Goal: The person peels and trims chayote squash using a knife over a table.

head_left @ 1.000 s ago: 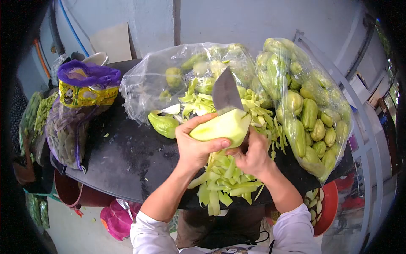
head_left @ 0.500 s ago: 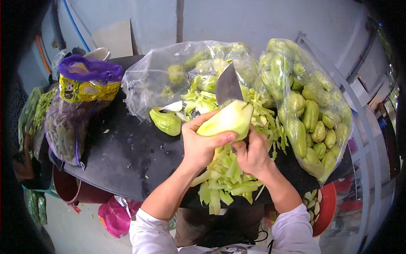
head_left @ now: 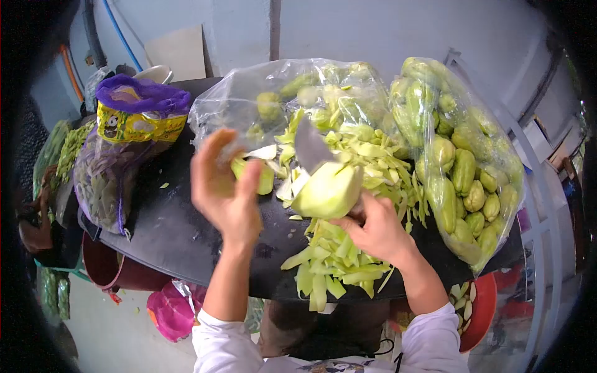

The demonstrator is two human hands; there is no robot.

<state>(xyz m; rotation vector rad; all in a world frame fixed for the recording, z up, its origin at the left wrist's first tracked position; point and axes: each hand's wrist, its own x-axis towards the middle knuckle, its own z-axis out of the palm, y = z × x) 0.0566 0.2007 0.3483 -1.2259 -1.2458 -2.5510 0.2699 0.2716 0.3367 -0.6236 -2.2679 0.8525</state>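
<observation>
The lone view looks forward and down from the wearer's head, fairly close.

Mesh bag: a purple mesh bag (head_left: 99, 193) with a yellow printed label (head_left: 143, 127) stands at the left end of the desk (head_left: 171, 214), dark leafy-looking contents showing through its net.
Bowl: a white bowl (head_left: 157, 74) shows its rim just behind the mesh bag.
Board: a beige board (head_left: 179, 57) leans against the pale blue-gray wall (head_left: 385, 31).
Lines: a blue hose (head_left: 122, 35) and an orange tube (head_left: 71, 73) run along the upper left.
Floor: a dark red bucket (head_left: 135, 275) sits near a magenta bag (head_left: 168, 312).
Right side: a gray metal frame (head_left: 537, 239) slants down beyond the desk.
</observation>
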